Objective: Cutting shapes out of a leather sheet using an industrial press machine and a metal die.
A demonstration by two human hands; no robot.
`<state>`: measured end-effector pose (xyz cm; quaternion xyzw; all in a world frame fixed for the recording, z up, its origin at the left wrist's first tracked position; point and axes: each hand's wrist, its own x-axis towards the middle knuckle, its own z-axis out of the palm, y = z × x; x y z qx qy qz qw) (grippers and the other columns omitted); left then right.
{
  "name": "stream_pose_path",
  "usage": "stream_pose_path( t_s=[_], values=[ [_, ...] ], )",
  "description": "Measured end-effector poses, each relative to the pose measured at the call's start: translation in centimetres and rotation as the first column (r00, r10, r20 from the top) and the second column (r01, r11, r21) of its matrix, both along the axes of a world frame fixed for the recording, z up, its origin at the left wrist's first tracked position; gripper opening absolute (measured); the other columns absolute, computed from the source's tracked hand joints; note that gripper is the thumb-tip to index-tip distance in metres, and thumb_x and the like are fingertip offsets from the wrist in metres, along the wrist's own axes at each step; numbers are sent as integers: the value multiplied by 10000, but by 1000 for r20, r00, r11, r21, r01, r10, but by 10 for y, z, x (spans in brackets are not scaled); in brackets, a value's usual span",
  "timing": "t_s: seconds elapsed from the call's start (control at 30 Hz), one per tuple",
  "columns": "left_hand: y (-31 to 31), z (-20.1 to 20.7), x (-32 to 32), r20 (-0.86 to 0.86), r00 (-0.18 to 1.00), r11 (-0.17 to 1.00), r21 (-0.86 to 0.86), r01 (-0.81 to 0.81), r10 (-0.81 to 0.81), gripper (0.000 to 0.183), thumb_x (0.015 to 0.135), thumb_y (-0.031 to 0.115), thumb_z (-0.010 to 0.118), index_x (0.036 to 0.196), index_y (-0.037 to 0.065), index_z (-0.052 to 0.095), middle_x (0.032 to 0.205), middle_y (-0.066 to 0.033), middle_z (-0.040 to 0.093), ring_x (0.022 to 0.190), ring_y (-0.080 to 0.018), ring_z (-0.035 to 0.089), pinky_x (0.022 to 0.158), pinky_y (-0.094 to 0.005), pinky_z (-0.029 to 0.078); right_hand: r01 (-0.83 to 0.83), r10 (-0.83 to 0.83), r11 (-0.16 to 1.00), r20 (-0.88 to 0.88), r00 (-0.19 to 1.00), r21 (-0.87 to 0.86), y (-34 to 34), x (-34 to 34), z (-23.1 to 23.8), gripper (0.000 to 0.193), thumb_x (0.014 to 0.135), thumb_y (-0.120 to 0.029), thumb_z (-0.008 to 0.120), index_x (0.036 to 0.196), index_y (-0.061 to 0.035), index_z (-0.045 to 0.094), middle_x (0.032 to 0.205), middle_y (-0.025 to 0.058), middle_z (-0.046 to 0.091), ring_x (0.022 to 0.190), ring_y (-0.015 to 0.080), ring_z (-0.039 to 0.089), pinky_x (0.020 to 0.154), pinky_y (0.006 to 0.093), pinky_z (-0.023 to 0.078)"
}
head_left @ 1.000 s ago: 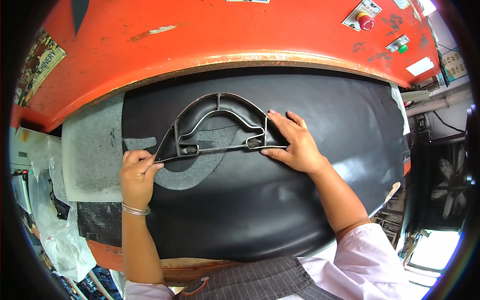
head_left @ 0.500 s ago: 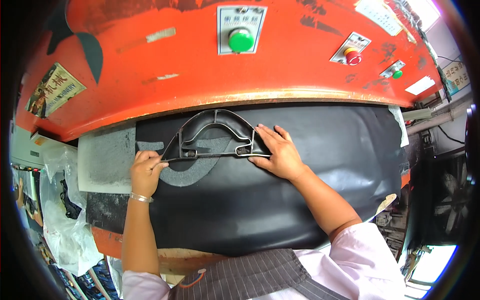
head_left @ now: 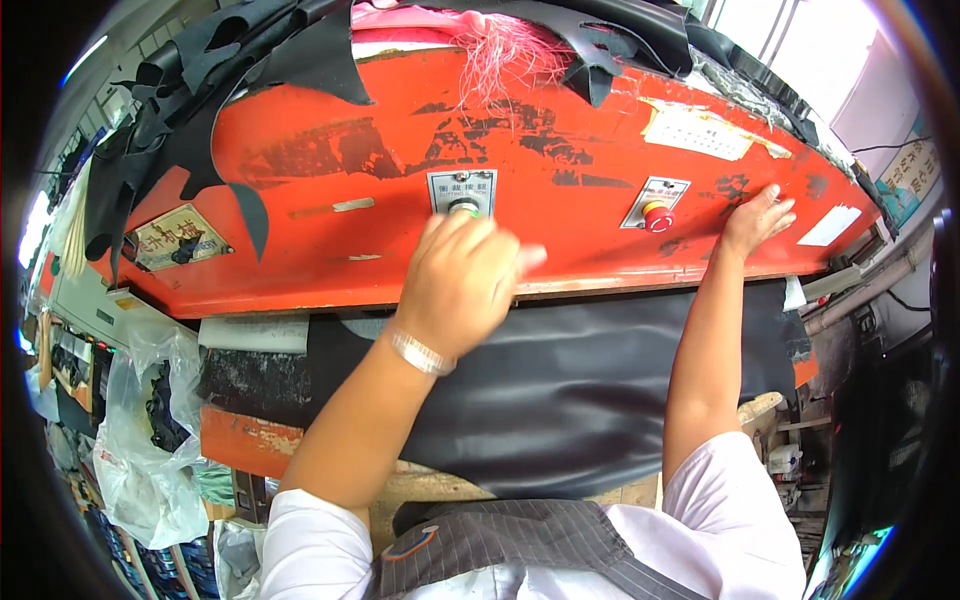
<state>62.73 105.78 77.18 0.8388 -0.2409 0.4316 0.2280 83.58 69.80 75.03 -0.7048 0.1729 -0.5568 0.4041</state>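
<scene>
My left hand (head_left: pixel 462 275), a little smeared by motion, is raised to the middle of the orange press head (head_left: pixel 320 230). Its fingers look curled in with the thumb out to the right, and nothing shows in it. Just past its knuckles sits the centre push button, mostly covered, on a metal plate (head_left: pixel 478 182). My right hand (head_left: pixel 758 222) lies against the right part of the press head, fingers stretched out, and hides the small green button there. Below spreads a black leather-like sheet (head_left: pixel 580 400). The metal cutting die is out of sight.
A red stop button (head_left: pixel 657 217) sits between my hands. Black scraps (head_left: pixel 310 55) and pink threads (head_left: pixel 510 60) lie over the top of the press head. At the left hangs a clear plastic bag (head_left: pixel 150 470). A pale board (head_left: pixel 255 332) shows at the sheet's left.
Both hands have let go of the curved metal die and risen to the press head. My view has tilted up, and the die is now hidden.
</scene>
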Motion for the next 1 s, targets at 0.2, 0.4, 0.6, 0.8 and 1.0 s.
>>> stream_pose_path(
  t_s=[0.2, 0.4, 0.6, 0.8, 1.0],
  values=[
    [18, -10, -33, -218, 971, 995, -1, -101, 98, 278, 852, 180, 661, 642, 53, 529, 657, -107, 490, 666, -306, 481, 626, -409, 376, -597, 585, 800, 155, 796, 49, 36, -85, -16, 646, 999, -332, 457, 1473, 51, 242, 1521, 223, 262, 1421, 276, 241, 1148, 384, 199],
    [60, -104, -176, -743, 651, 978, 21, -210, 156, 243, 853, 267, 671, 735, 55, 676, 725, -103, 608, 712, -303, 568, 672, -409, 470, -946, 567, -239, -822, 47, -219, 123, -271, -68, 694, 713, -429, 783, 1219, -5, 569, 1214, 164, 589, 1125, 346, 543, 920, 456, 437],
    [40, -155, -236, -659, 688, 928, 43, -369, 304, 225, 829, 266, 668, 791, 45, 685, 837, -118, 630, 821, -318, 579, 769, -423, 463, -901, 471, -217, -849, 241, -376, 192, -356, -138, 466, 633, -263, 781, 1017, -45, 633, 865, 77, 581, 864, 243, 580, 741, 345, 500],
    [39, -170, -253, -691, 620, 901, 104, -421, 370, 236, 808, 272, 654, 758, 42, 664, 813, -126, 592, 829, -333, 564, 770, -438, 432, -941, 465, -137, -859, 216, -311, 197, -376, -148, 415, 605, -246, 799, 945, -57, 655, 838, 62, 597, 790, 246, 585, 693, 364, 510],
    [52, -160, -311, -869, 481, 975, 5, -223, 115, 246, 813, 313, 688, 876, 78, 720, 819, -105, 637, 817, -294, 607, 765, -399, 474, -958, 417, -149, -864, -284, 243, 190, -356, -103, 469, 791, -384, 718, 1126, -63, 649, 1113, 158, 658, 1044, 341, 609, 885, 429, 493]
  ],
)
